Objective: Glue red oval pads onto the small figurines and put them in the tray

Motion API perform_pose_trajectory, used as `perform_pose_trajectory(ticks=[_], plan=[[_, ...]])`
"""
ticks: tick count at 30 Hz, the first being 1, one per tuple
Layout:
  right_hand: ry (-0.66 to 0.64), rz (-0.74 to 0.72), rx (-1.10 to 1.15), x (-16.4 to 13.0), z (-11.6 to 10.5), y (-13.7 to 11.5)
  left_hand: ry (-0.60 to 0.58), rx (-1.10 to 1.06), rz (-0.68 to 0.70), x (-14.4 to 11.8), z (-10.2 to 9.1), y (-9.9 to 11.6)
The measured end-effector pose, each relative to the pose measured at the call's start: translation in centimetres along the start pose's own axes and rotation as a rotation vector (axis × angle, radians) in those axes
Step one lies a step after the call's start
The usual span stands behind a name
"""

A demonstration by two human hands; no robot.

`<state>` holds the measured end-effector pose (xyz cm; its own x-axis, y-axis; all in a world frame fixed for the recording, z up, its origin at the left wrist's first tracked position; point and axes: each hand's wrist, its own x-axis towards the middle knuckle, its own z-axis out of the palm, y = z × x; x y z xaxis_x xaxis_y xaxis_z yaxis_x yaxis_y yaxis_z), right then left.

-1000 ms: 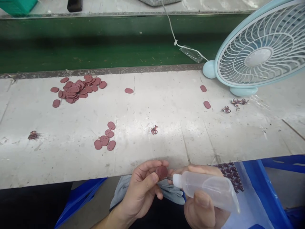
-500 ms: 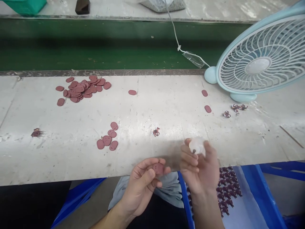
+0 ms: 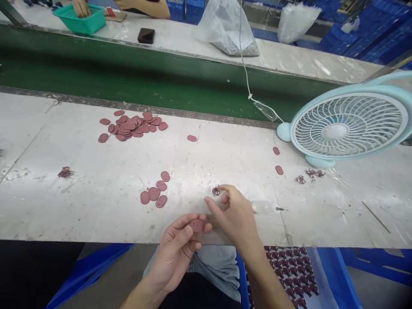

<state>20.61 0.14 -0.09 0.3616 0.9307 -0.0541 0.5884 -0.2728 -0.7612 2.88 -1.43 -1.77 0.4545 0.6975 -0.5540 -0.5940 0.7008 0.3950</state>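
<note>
My left hand [image 3: 178, 246] pinches a dark red oval disc [image 3: 197, 226] with small holes, just over the table's front edge. To its right, my right hand [image 3: 234, 212] reaches over the table with thumb and forefinger apart. Its forefinger is at a tiny dark red and white piece [image 3: 216, 190]; whether it touches cannot be made out. Behind my right hand lies a translucent white bottle [image 3: 265, 207] with a dark tip. Several loose red discs [image 3: 154, 194] lie left of centre, and a larger heap of red discs [image 3: 130, 126] sits farther back.
At the right stands a light blue fan [image 3: 334, 131], near a cluster of small dark pieces [image 3: 314, 173]. A blue crate [image 3: 343, 274] below holds rows of dark red pieces. Across the green channel [image 3: 128, 75], another person's hand [image 3: 81, 7] is in a green basket [image 3: 92, 25].
My right hand has let go of the white bottle, now lying on the table, and moved left to the tiny piece. My left hand keeps the disc. The camera view has tilted up.
</note>
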Motion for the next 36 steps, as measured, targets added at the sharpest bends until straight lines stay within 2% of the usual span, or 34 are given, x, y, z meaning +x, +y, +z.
perform_pose_trajectory(ticks=[1,3,6,9,14,16,18,21,27,36], plan=[[-0.001,-0.029,-0.100,1.1,0.5,0.0,-0.001,-0.007,0.008,-0.1,0.0,0.1],[-0.011,-0.047,-0.107,2.8,1.0,0.3,-0.001,-0.016,0.020,-0.3,-0.2,0.4],[-0.035,-0.047,-0.083,3.1,0.5,0.3,0.004,-0.020,0.021,-0.5,-0.5,0.6],[-0.086,-0.024,0.038,1.0,-0.9,-0.5,-0.012,-0.020,0.048,-0.5,-0.7,0.5],[-0.317,0.050,0.591,-3.7,-3.0,-1.8,-0.074,0.022,0.128,-0.4,-0.6,0.3],[-0.343,0.019,0.673,-4.8,-3.3,-2.0,-0.101,0.052,0.170,-0.4,-0.3,0.3],[-0.334,-0.016,0.707,-5.2,-3.3,-2.1,-0.126,0.089,0.223,-0.4,-0.1,0.2],[-0.322,0.010,0.733,-5.2,-2.9,-2.2,-0.158,0.155,0.281,-0.4,-0.2,0.1],[-0.374,0.191,0.749,-5.3,-2.2,-3.0,-0.196,0.237,0.276,-0.5,-1.1,-0.4],[-0.328,0.219,0.694,-5.3,-2.3,-3.0,-0.123,0.299,0.283,-0.8,-0.7,-0.3]])
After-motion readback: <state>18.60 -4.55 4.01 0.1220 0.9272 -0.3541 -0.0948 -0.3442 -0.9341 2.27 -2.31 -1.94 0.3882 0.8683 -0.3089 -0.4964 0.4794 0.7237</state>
